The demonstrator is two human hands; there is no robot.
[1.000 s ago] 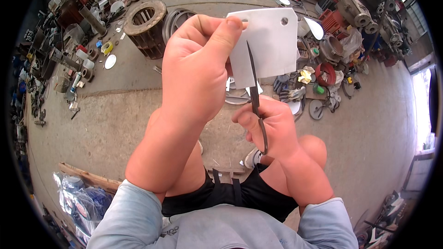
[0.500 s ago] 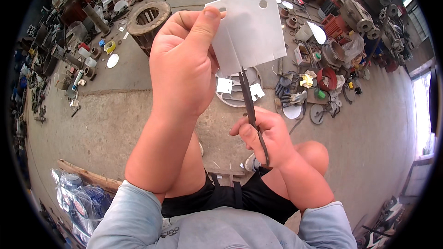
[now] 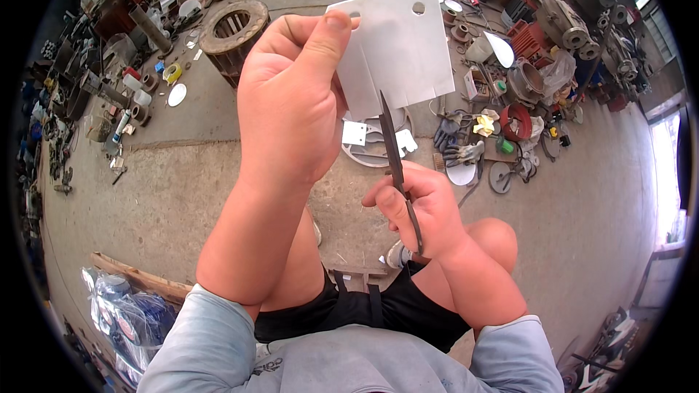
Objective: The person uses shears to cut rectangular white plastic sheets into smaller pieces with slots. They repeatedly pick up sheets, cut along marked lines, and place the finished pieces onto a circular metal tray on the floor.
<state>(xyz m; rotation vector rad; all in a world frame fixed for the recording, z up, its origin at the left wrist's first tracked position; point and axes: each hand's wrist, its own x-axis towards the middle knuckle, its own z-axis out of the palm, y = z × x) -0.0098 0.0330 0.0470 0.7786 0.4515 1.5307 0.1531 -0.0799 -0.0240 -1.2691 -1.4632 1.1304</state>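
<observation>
A white sheet [image 3: 400, 47], thin and roughly square, is pinched at its upper left corner between thumb and fingers of my left hand [image 3: 298, 94]. It has a round hole near each upper corner, the left one partly behind my thumb. Short nicks mark its lower edge, and a long thin line runs up its left part. My right hand [image 3: 426, 211] is closed around the handles of dark scissors [image 3: 391, 142]. Their blades point upward and look nearly together, with the tip overlapping the sheet's lower edge beside the line.
Below the sheet, a round spoked metal piece [image 3: 368, 154] lies on the floor with white cut pieces [image 3: 354, 133]. Grey work gloves [image 3: 462, 151] and a red ring [image 3: 515, 122] are to the right. A slotted metal drum [image 3: 234, 33] stands at the far left, among scattered machine parts.
The sheet has shifted slightly to the right in my left hand's grip. The scissors' tip has moved up a little over the sheet. My right hand has risen slightly.
</observation>
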